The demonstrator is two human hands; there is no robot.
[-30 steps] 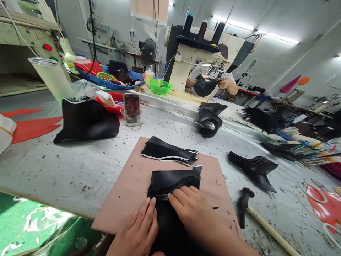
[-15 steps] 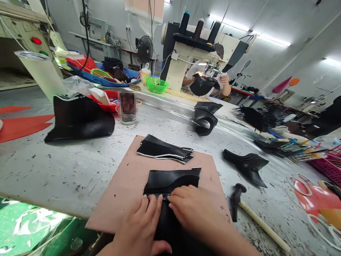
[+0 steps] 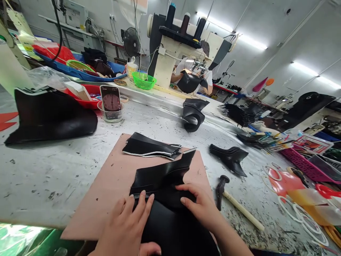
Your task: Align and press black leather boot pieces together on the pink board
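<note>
Black leather pieces (image 3: pixel 176 227), joined along a seam, lie over a pinkish board (image 3: pixel 103 185) in front of me. My left hand (image 3: pixel 130 217) rests on the leather with its fingers stretched flat beside the seam. On the other side, my right hand (image 3: pixel 199 202) has its thumb and forefinger about a fold of the leather. The far flap stands raised, its narrow end pointing up to the right. Just beyond it, a stack of black leather strips (image 3: pixel 149 146) with white edges lies on the board. Leather hides part of the right fingers.
A hammer (image 3: pixel 239 208) lies right of the board, below stacked leather pieces (image 3: pixel 229 158). At left stand a large black leather piece (image 3: pixel 53 117) and a phone (image 3: pixel 110 101) in a glass cup. Across the table, a person works at a sewing machine (image 3: pixel 165 67).
My right hand has moved away from the seam to the right, and the leather's far flap has lifted and folded. My left hand stays by the seam. The view has shifted right.
</note>
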